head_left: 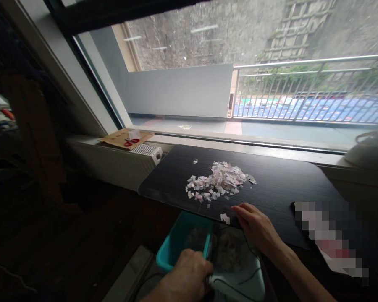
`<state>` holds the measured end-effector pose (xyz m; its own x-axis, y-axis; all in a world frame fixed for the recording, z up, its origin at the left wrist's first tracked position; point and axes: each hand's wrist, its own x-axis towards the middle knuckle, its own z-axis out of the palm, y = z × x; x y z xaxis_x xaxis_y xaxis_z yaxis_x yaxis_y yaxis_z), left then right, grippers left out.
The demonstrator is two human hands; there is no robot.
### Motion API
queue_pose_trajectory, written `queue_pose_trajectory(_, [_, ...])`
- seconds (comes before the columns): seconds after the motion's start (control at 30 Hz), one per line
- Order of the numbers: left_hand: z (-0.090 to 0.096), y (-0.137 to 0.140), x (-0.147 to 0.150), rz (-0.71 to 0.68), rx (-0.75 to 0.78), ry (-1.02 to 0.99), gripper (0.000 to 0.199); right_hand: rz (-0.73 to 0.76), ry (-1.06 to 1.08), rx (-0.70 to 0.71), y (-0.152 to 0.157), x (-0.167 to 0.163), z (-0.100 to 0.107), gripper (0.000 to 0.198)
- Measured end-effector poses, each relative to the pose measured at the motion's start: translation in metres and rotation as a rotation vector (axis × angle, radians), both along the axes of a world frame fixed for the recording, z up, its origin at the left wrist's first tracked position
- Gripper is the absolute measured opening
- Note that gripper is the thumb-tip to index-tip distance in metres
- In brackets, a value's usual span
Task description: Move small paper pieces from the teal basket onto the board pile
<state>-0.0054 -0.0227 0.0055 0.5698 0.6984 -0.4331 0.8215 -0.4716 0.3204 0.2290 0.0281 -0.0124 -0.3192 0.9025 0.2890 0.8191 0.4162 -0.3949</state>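
Note:
A loose pile of small paper scraps (225,178) lies on the dark tabletop (280,188). A few more scraps (224,218) rest at its near edge. Beside these is my right hand (255,224), fingers stretched out towards the left and low over the table edge. It appears to hold nothing. My left hand (192,268) is closed on the near corner of a teal bin (168,247), which is under the table edge; its fingertips are partly hidden. Right of the teal bin stands a pale green bin (253,279) with greyish contents in shadow.
Red-handled scissors (132,142) lie on a brown paper envelope (113,137) on the sill at left, above a radiator (146,153). A blurred-out flat object (330,243) lies at the table's right. Dark cables (236,289) cross the pale bin. A large window fills the far side.

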Motion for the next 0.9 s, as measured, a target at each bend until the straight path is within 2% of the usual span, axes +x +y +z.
queue_pose_trajectory(0.1, [0.030, 0.015, -0.003, 0.004, 0.024, -0.055, 0.019, 0.063, -0.008, -0.023, 0.001, 0.002, 0.003, 0.033])
queue_pose_trajectory(0.17, [0.045, 0.025, -0.004, -0.004, -0.015, -0.098, 0.019, 0.110, -0.014, -0.051, 0.000, 0.002, 0.007, 0.032])
queue_pose_trajectory(0.27, [0.054, 0.035, -0.006, -0.016, -0.036, -0.158, 0.023, 0.156, -0.015, -0.104, -0.006, 0.001, 0.012, 0.031])
queue_pose_trajectory(0.47, [0.043, 0.039, -0.010, -0.028, -0.030, -0.178, 0.025, 0.244, 0.015, -0.247, -0.019, 0.002, 0.017, 0.029])
queue_pose_trajectory(0.67, [0.039, 0.037, -0.010, -0.050, 0.008, -0.155, 0.029, 0.233, 0.053, -0.215, -0.009, 0.002, 0.016, 0.030])
queue_pose_trajectory(0.73, [0.038, 0.035, -0.009, -0.061, 0.014, -0.126, 0.025, 0.272, 0.029, -0.258, -0.013, 0.000, 0.018, 0.030])
queue_pose_trajectory(0.83, [0.027, 0.032, -0.009, -0.095, 0.013, -0.061, 0.019, 0.296, 0.028, -0.309, -0.022, 0.001, 0.020, 0.030])
queue_pose_trajectory(0.9, [0.012, 0.030, -0.009, -0.138, 0.015, -0.030, 0.014, 0.234, 0.091, -0.272, -0.022, 0.002, 0.019, 0.029])
